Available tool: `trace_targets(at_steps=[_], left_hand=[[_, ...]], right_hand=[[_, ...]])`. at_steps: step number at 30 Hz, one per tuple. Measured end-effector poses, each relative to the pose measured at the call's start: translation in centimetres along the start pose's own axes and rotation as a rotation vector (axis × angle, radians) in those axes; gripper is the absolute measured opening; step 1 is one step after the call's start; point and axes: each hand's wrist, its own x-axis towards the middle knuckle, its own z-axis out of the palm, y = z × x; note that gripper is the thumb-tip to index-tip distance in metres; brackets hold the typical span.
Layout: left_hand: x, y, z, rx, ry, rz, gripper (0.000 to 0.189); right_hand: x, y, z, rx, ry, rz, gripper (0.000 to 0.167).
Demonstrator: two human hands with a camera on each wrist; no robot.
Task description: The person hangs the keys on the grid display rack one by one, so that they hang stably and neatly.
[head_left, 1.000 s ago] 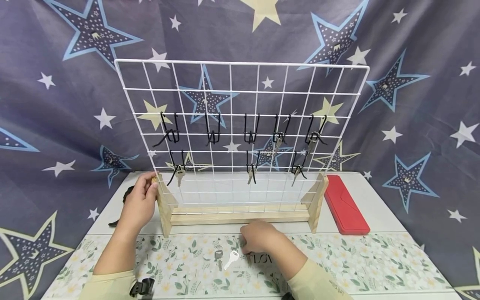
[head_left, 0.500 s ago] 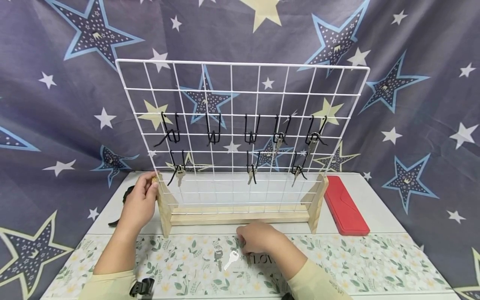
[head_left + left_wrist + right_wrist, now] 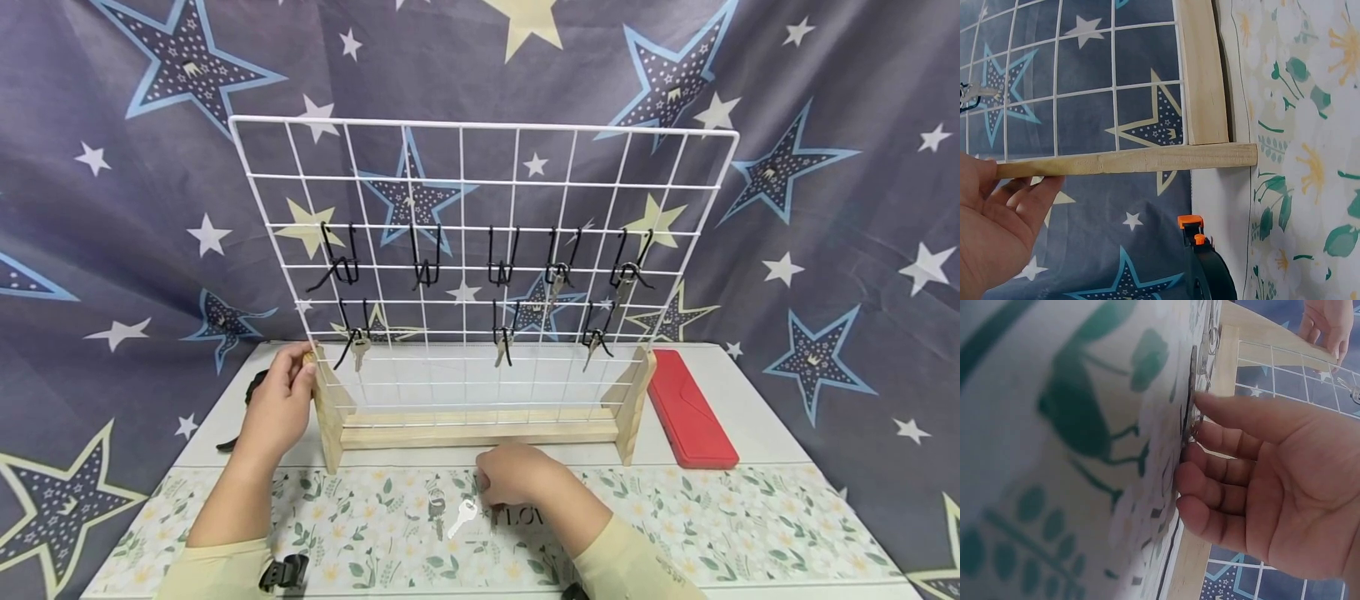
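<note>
A white wire grid (image 3: 489,180) stands upright in a wooden stand (image 3: 480,435). My left hand (image 3: 276,408) grips the top of the stand's left side piece (image 3: 1116,162), thumb on one face and fingers on the other. Low over the floral mat, my right hand (image 3: 525,477) has its thumb and curled fingers at a key (image 3: 1192,378), pinching it at the mat surface; the fingers partly hide it. Just left of that hand lie a bright silver key (image 3: 462,518) and a darker key with a ring (image 3: 437,515).
Black hooks (image 3: 427,271) line the grid in two rows; several carry keys, such as a hanging key (image 3: 360,353). A red case (image 3: 693,412) lies right of the stand. A black and orange tape measure (image 3: 1207,262) sits left. A star-patterned curtain (image 3: 840,250) hangs behind.
My right hand shifts very slightly at the same spot on the mat. The left hand, the stand and the loose keys stay where they were.
</note>
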Motion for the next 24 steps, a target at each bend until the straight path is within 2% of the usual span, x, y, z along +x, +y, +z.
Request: trace_targets(at_steps=[12, 19, 24], left_hand=[[0.1, -0.2, 0.1, -0.006, -0.003, 0.003, 0.047], [0.1, -0.2, 0.1, -0.003, 0.002, 0.011, 0.046], [0.1, -0.2, 0.0, -0.002, 0.002, 0.008, 0.046]], right_hand=[[-0.2, 0.2, 0.0, 0.037, 0.01, 0.029, 0.007], [-0.9, 0.5, -0.8, 0.023, -0.003, 0.047, 0.012], [-1.4, 0.9, -1.6, 0.054, -0.013, 0.067, 0.015]])
